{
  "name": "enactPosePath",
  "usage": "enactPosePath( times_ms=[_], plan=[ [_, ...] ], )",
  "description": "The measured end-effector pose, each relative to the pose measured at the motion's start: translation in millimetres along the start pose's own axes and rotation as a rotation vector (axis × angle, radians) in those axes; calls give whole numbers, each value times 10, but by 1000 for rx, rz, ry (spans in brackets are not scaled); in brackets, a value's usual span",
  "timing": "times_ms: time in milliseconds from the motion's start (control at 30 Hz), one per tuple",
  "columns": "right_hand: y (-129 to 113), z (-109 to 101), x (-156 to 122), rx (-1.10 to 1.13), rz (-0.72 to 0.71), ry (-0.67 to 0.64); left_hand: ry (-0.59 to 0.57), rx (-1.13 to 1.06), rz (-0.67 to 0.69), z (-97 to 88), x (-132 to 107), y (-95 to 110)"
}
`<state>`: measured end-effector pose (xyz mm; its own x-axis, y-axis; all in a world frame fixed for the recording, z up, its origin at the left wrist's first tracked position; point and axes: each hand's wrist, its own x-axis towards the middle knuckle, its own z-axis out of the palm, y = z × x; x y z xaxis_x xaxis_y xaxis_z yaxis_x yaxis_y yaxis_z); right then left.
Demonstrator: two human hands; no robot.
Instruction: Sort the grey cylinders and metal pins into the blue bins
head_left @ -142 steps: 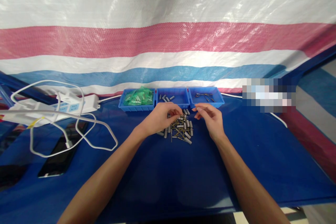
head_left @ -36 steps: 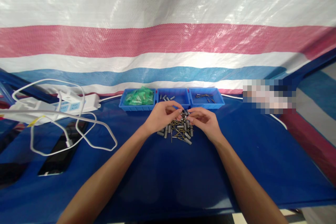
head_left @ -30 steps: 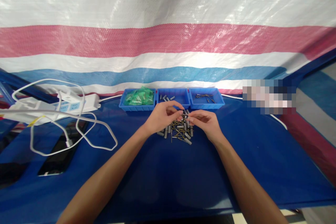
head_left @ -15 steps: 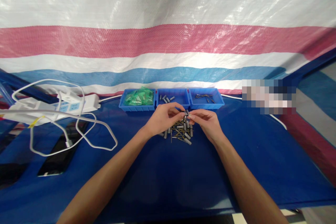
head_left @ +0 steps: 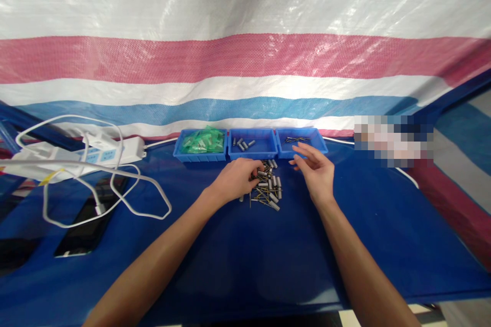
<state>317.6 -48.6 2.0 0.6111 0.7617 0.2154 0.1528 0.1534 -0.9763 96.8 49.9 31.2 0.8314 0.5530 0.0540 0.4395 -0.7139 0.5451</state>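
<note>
On the blue table lies a mixed pile of small grey cylinders (head_left: 273, 197) and thin brass-coloured pins (head_left: 261, 194). My left hand (head_left: 238, 179) reaches into the pile's left side, its fingers curled and pinched among the pieces; what they grip is hidden. Off to the right, my right hand (head_left: 317, 171) is raised with fingers apart and nothing visible in them, just in front of the right blue bin (head_left: 284, 151). Several thin dark pins (head_left: 297, 139) lie in that bin. The middle blue bin (head_left: 264, 148) holds several grey cylinders (head_left: 241, 145).
Green plastic packets (head_left: 203, 141) fill the left blue bin (head_left: 199, 157). A white power strip (head_left: 132, 150) with looped white cables (head_left: 161, 184) lies at left, over a dark phone (head_left: 82, 232). Striped plastic sheeting (head_left: 245, 59) hangs behind the bins.
My hands have parted from above the pile. The right one moved right towards the right bin and its fingers spread; the left one came down onto the pile's left side.
</note>
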Motion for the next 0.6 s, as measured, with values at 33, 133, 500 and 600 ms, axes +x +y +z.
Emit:
enactPosePath(
  times_ms=[33,133,500,600],
  plan=[
    [3,4,-4,0,3,-13,-6,6,-3,4,1,-2],
    [4,24,-16,-4,10,-47,-11,14,-1,25,6,1],
    [-17,37,-29,18,8,-52,2,-15,46,21,18,1],
    [-19,43,-29,25,12,-52,10,6,61,15,15,14]
  ],
)
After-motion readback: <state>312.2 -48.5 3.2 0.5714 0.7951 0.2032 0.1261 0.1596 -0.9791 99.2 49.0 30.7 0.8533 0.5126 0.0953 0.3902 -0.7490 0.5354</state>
